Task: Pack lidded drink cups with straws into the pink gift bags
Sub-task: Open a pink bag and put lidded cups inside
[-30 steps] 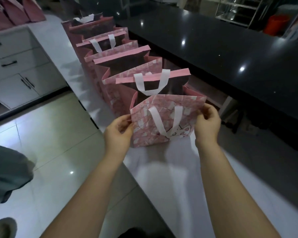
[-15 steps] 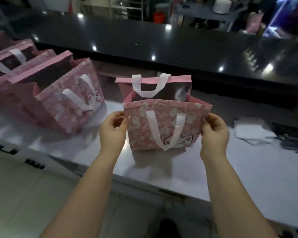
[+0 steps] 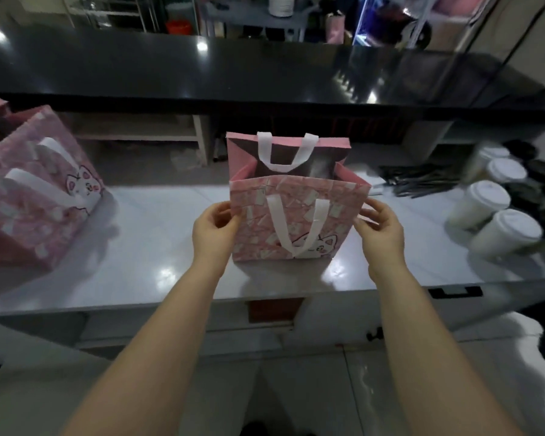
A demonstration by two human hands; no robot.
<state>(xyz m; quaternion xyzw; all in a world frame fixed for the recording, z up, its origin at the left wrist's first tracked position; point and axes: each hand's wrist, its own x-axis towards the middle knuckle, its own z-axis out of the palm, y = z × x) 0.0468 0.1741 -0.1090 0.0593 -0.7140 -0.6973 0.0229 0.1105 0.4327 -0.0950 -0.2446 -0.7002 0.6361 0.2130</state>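
– Glossy white countertop (image 3: 158,234) up front, long black bar top (image 3: 233,67) behind it. Which bag are you on?

– The one in the centre of the frame: a pink gift bag (image 3: 296,221) with a patchwork print, white ribbon handles and a cartoon cat. It stands upright on the white top with its mouth open. The inside is dark and no cup shows above the rim.

– And your hands?

– My left hand (image 3: 214,234) pinches the bag's left edge just under the rim, thumb in front and fingers curled behind. My right hand (image 3: 381,234) pinches the right edge the same way, but with a lighter touch. Both forearms reach up from the bottom of the frame, elbows wider apart than the bag.

– What makes this step go well?

– I'd say I'm squaring it up for loading. I should draw both sides apart evenly so the base sits flat, and leave the near handle hanging outside, clear of the mouth. The tall white lidded cups (image 3: 491,202) wait at the right of the frame. What look like dark wrapped straws (image 3: 422,180) lie between them and the bag.

– Anything else nearby?

– A matching pink bag (image 3: 38,199) at the left edge, well apart.
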